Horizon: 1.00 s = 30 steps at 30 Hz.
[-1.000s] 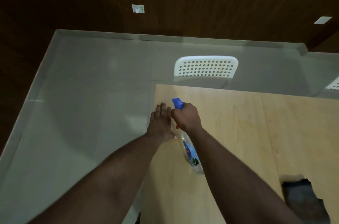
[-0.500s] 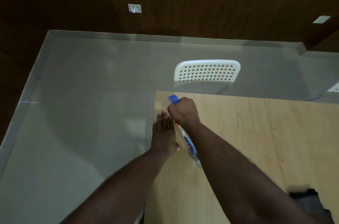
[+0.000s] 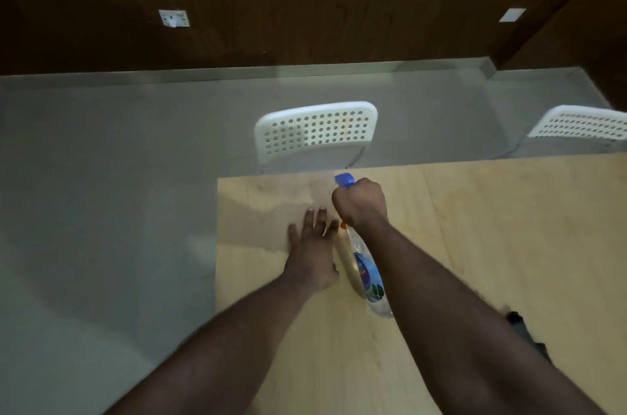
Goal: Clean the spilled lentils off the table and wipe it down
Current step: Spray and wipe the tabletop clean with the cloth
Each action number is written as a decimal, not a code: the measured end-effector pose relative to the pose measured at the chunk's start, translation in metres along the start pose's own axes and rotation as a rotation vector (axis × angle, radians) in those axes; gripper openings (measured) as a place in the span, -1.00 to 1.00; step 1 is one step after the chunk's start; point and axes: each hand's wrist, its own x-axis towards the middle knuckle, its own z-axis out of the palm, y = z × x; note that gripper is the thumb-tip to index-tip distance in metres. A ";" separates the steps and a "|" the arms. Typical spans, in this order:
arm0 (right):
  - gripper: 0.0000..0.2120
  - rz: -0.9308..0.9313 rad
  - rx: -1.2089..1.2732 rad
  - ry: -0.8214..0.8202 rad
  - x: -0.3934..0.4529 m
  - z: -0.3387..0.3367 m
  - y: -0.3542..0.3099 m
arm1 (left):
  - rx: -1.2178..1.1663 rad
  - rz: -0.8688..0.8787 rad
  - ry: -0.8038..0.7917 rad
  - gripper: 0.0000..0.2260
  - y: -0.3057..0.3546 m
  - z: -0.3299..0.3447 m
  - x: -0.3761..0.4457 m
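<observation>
The right hand (image 3: 360, 203) is gripping the neck of a spray bottle (image 3: 364, 270) in a closed fist, blue nozzle pointing away over the far corner of the table (image 3: 475, 245). The left hand (image 3: 312, 251) is lying flat just beside it, fingers spread on the wood. The bottle's blue label is too blurred to read; the bottle is clear, its contents hard to tell. A dark cloth (image 3: 529, 336) is lying near the right forearm. No lentils are showing.

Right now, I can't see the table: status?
Right hand gripping spray bottle, nozzle toward far corner. Left hand flat on table. No lentils visible. Nothing blocking.
</observation>
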 end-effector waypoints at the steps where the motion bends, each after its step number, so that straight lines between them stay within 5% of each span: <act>1: -0.82 0.023 0.012 0.028 0.005 -0.010 0.009 | 0.015 0.001 -0.007 -0.06 0.008 0.003 0.005; 12: -0.75 0.175 0.158 0.176 0.045 -0.085 0.095 | 0.057 -0.165 -0.054 0.12 0.060 0.022 0.029; 21: -0.75 0.236 0.214 0.157 0.017 -0.108 0.156 | 0.120 -0.167 -0.072 -0.22 0.101 0.038 0.010; 30: -0.73 0.270 0.210 0.056 -0.051 -0.107 0.232 | 0.051 -0.159 -0.081 -0.23 0.139 0.081 -0.059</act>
